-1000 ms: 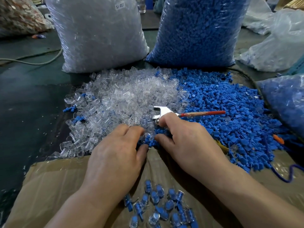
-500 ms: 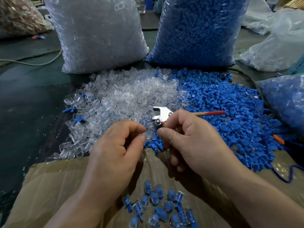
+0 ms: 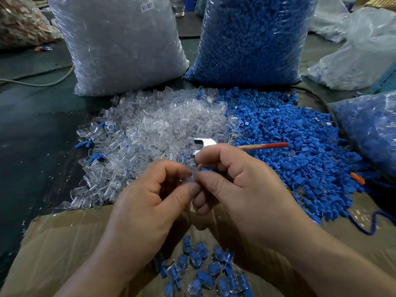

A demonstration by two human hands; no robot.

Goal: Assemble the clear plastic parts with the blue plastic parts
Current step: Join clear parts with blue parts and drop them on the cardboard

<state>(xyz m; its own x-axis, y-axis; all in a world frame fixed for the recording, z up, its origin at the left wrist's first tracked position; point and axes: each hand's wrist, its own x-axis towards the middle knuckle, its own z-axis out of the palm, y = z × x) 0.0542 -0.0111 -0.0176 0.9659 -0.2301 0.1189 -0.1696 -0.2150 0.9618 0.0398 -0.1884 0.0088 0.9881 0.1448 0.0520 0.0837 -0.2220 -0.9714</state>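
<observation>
Your left hand (image 3: 145, 200) and right hand (image 3: 242, 189) meet fingertip to fingertip, fingers curled. Both pinch one small, blurred clear part (image 3: 191, 179) between thumb and forefinger, in front of the clear pile (image 3: 160, 129) and the blue pile (image 3: 289, 142).

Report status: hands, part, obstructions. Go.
Left hand pinches small clear plastic part. Right hand pinches its other end; nothing blue shows in the grip. Red-handled metal tool lies beyond the hands, not in the way.
</observation>
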